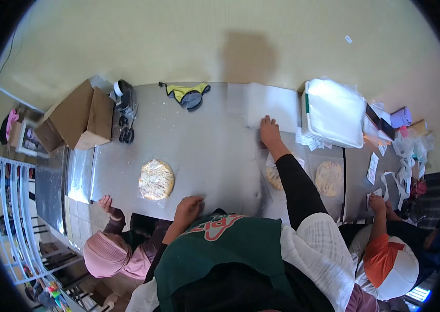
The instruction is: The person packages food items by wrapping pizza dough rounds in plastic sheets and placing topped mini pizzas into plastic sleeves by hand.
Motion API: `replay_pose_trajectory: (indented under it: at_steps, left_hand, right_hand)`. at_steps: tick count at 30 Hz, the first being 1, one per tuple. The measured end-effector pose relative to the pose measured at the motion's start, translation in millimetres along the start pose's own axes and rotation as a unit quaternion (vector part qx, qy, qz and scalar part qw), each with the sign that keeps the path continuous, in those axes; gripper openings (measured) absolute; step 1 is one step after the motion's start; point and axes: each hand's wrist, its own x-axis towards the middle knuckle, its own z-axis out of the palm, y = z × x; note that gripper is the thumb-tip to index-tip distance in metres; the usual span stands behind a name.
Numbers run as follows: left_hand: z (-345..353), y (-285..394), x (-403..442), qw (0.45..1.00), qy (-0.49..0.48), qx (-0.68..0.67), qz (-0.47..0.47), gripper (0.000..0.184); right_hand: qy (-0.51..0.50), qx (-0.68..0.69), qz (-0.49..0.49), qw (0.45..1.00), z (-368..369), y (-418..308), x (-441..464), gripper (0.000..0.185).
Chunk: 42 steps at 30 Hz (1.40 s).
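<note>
My right hand reaches across the metal table and rests its fingertips, slightly apart, on the near edge of a stack of clear or white plastic sheets. My left hand lies at the front edge of the table with its fingers curled in, and nothing shows in it. To its left sits a round pizza with pale topping, on or in clear plastic. Under my right forearm, a second pizza is partly hidden. A third pizza, in clear plastic, lies farther right.
A white basket of plastic bags stands at the back right. Cardboard boxes, a tape dispenser, scissors and a yellow-grey cloth item sit along the left and back. One person is at left, another at right.
</note>
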Motion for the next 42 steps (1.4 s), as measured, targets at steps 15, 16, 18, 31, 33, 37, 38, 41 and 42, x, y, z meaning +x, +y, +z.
replay_pose_trajectory:
  at_steps: [15, 16, 18, 31, 33, 37, 38, 41, 42]
  left_hand:
    - [-37, 41, 54, 0.998, 0.043, -0.024, 0.026, 0.052]
    - [-40, 47, 60, 0.992, 0.018, -0.123, 0.018, 0.055]
    - [-44, 58, 68, 0.949, -0.032, -0.315, 0.004, 0.062]
    - [-93, 58, 38, 0.843, 0.069, -0.514, -0.142, 0.016]
    - [-116, 46, 36, 0.896, 0.108, -0.414, -0.123, 0.015]
    - [-170, 67, 35, 0.902, 0.303, -0.303, -0.058, 0.015]
    - [-182, 74, 34, 0.908, 0.334, -0.249, -0.038, 0.014]
    - [-207, 82, 28, 0.909, 0.414, -0.045, 0.012, 0.017]
    - [-211, 79, 25, 0.9, 0.432, 0.048, 0.021, 0.021]
  right_hand:
    - [-0.195, 0.86, -0.098, 0.461, -169, -32, -84, 0.021]
    - [-0.206, 0.897, -0.107, 0.376, -197, -48, -101, 0.017]
    - [-0.204, 0.944, -0.087, 0.245, -193, -61, -116, 0.02]
    - [-0.266, 0.944, -0.006, 0.197, -156, -128, -109, 0.018]
    - [-0.265, 0.929, 0.047, 0.252, -158, -151, -102, 0.018]
    - [-0.286, 0.861, 0.218, 0.36, -100, -206, -86, 0.014]
    - [-0.329, 0.833, 0.256, 0.364, -70, -220, -86, 0.015]
    - [-0.378, 0.739, 0.314, 0.462, -53, -276, -108, 0.019]
    - [-0.362, 0.706, 0.311, 0.523, -69, -295, -117, 0.018]
